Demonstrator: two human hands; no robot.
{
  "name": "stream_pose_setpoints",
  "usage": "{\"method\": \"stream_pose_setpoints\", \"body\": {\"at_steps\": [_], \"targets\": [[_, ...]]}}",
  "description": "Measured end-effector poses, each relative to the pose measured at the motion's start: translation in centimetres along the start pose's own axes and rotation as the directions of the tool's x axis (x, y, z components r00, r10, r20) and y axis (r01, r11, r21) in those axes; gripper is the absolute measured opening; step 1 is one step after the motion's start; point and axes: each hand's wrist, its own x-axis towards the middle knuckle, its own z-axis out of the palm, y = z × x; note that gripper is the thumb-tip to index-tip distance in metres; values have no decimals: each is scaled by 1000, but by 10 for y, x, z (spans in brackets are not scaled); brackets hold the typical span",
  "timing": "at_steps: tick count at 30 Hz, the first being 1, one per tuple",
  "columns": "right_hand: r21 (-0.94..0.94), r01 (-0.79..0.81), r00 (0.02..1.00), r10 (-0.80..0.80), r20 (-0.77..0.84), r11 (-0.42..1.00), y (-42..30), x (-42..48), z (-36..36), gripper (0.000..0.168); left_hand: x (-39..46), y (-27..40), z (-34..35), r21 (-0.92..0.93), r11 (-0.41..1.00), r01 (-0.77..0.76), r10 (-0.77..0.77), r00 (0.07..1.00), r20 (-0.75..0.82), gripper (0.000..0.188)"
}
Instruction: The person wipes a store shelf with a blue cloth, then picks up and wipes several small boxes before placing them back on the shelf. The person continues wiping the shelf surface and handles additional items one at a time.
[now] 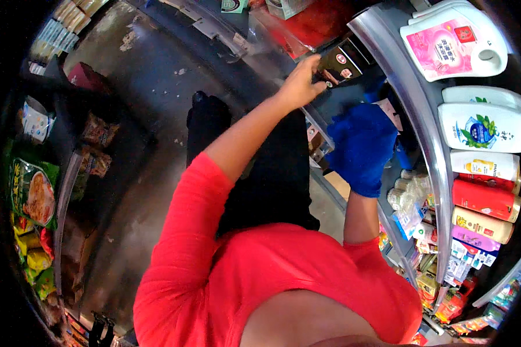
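My left hand [301, 82] reaches to the shelf on the right, thumb and fingers spread around the near end of a black printed box [342, 65]. The box lies on a dark grey shelf board [351, 94]. On my right hand is a fluffy blue cleaning mitt [362, 147], which covers it to the wrist and hides the fingers. The mitt is over the same shelf, just below the box in the picture. A pale pink item [390, 113] shows behind the mitt, partly hidden.
A curved clear shelf edge [412, 108] runs beside the mitt. Above it stand a white-and-pink detergent jug [449, 47], white bottles [484, 128] and a red bottle [484, 199]. Small packaged goods [410, 195] crowd the lower shelf. Food packets [34, 191] line the left shelving across the aisle floor [156, 86].
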Motion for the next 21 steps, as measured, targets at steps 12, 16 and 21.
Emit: {"method": "stream_pose_setpoints", "body": {"at_steps": [12, 16, 21], "targets": [[199, -208, 972, 226, -71, 958, 59, 65, 126, 32, 71, -26, 41, 181, 983, -36, 14, 993, 121, 73], [535, -226, 944, 318, -85, 814, 45, 66, 106, 36, 50, -4, 26, 271, 957, -106, 67, 987, 148, 63], [785, -197, 908, 412, -79, 587, 24, 55, 58, 41, 13, 27, 17, 226, 917, -327, 322, 945, 61, 52]]}}
